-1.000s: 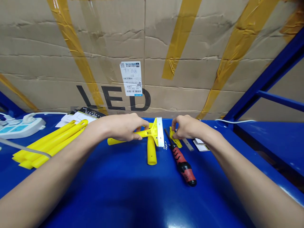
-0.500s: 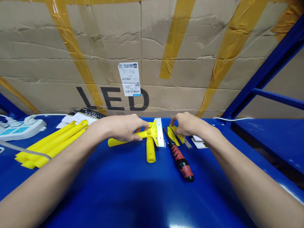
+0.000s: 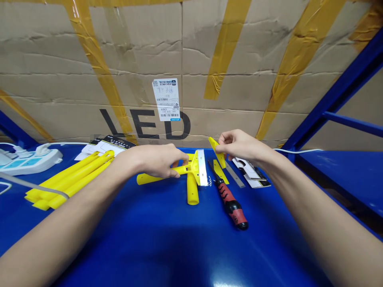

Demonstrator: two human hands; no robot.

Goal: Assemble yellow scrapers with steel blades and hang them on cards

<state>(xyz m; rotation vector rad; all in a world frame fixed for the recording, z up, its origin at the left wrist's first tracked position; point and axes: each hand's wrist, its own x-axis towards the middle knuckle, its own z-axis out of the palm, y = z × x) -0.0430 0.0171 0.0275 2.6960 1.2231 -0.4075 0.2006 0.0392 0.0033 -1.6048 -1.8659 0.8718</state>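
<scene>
Scraper [image 3: 195,169] and yellow plate [image 3: 222,160], both pinched
Left hand [image 3: 164,161]: grip clamped on the scraper, left of the screwdriver [image 3: 231,204]; right hand [image 3: 239,144]: clamped on the yellow plate, near the screwdriver's tip. A scraper nudge could scatter the small metal parts [image 3: 210,181] there.

- Bright yellow plastic scraper [image 3: 194,169] with straight silver metal blade [image 3: 203,167]
- Flat yellow plastic strip [image 3: 222,159]
- Long screwdriver [image 3: 231,205] with red-and-black grip
- Glossy blue flat table [image 3: 167,247]
- Brown cardboard box [image 3: 149,48], striped with amber tape [image 3: 229,48], lettered black
</scene>
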